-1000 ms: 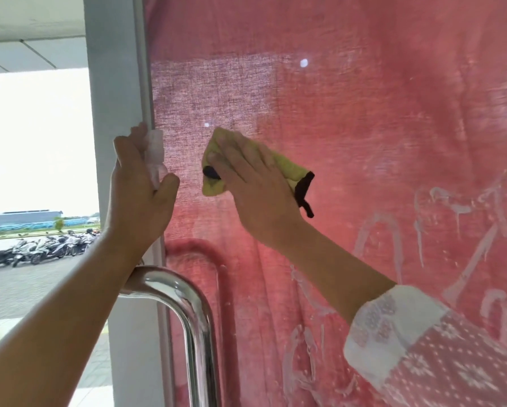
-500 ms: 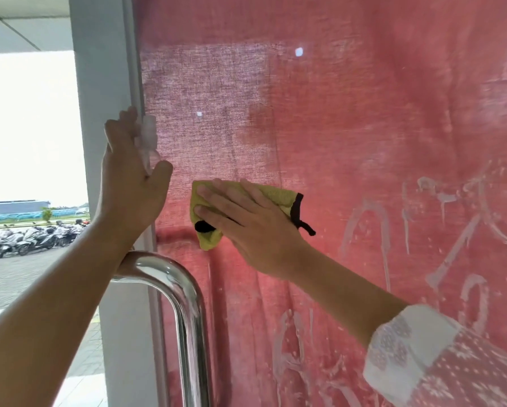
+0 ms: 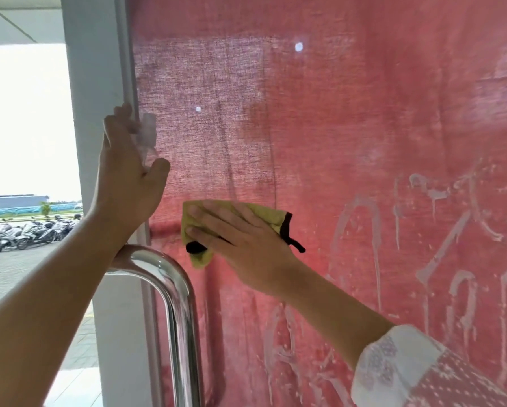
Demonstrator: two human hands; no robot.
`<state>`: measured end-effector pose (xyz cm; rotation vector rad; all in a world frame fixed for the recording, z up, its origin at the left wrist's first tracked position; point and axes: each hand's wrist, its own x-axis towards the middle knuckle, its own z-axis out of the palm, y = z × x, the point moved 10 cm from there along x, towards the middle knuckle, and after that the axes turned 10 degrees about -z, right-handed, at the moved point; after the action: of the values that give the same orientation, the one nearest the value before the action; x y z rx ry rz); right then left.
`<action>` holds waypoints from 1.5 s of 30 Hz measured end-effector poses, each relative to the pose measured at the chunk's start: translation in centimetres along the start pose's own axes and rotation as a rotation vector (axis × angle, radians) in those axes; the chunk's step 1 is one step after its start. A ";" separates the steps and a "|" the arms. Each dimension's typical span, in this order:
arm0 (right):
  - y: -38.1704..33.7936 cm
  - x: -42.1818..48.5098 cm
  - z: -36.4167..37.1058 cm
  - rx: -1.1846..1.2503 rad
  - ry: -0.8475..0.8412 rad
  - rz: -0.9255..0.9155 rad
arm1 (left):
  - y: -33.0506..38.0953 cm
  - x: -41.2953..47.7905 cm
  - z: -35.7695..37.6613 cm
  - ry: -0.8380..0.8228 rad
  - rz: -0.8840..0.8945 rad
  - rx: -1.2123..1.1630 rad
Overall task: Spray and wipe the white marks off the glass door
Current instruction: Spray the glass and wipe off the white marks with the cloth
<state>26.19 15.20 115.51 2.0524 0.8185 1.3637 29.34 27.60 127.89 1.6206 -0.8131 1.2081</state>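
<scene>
Glass door (image 3: 349, 113) fills the view to the right of the pale frame (image 3: 93, 113), with red fabric (image 3: 202, 83) hanging behind the pane. Judged rigid, smooth and slick where wet: it takes flat pressure but offers nothing to grasp (the steel handle (image 3: 176, 289) at lower left is the only hold, and neither hand grips it).

White marks (image 3: 361, 224) run in streaks across the lower right and bottom centre. They lie to the right of and below the wiping hand, not under it. The pane at upper left appears largely free of them.

Yellow cloth (image 3: 264, 212), black-trimmed, is judged soft, light and limp, and best worked flat under the palm rather than pinched. The right hand (image 3: 246, 245) lies flat on it with fingers straight and spread, pressing it to the glass just right of the handle's top bend. Cloth shows beyond the fingertips and below the hand.

Spray bottle (image 3: 148, 136), small and clear, is judged light and liable to slip when wet. The left hand (image 3: 126, 177) holds it between thumb and fingers against the door's left edge, above the handle. Nozzle direction cannot be told.
</scene>
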 end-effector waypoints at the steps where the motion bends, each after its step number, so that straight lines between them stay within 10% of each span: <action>1: 0.3 0.7 -0.3 -0.001 0.038 0.060 | 0.0 0.0 -0.1 0.011 -0.008 -0.002; 10: -2.4 -3.9 1.2 -0.013 -0.195 -0.238 | 1.2 -0.5 0.2 -0.018 0.003 0.014; 19: 7.0 -4.0 -5.3 -0.080 0.118 0.220 | 4.3 -2.2 3.3 -0.088 0.058 0.039; 26: 3.4 -11.3 -3.1 -0.078 -0.118 -0.101 | 7.1 -5.6 8.0 -0.158 0.052 -0.009; 35: 8.9 -13.7 -7.1 -0.102 0.039 0.184 | 9.7 -9.5 11.8 -0.157 0.063 -0.046; 41: 6.8 -18.4 -6.2 -0.090 -0.152 -0.138 | 10.5 -11.6 13.3 -0.165 0.045 -0.059; 45: 11.7 -19.1 -8.6 -0.123 -0.072 0.067 | 11.1 -12.5 13.7 -0.156 0.067 -0.059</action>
<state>14.58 -5.80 115.24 2.0365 0.6244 1.3335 20.41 10.67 117.89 1.6659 -0.9994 1.1035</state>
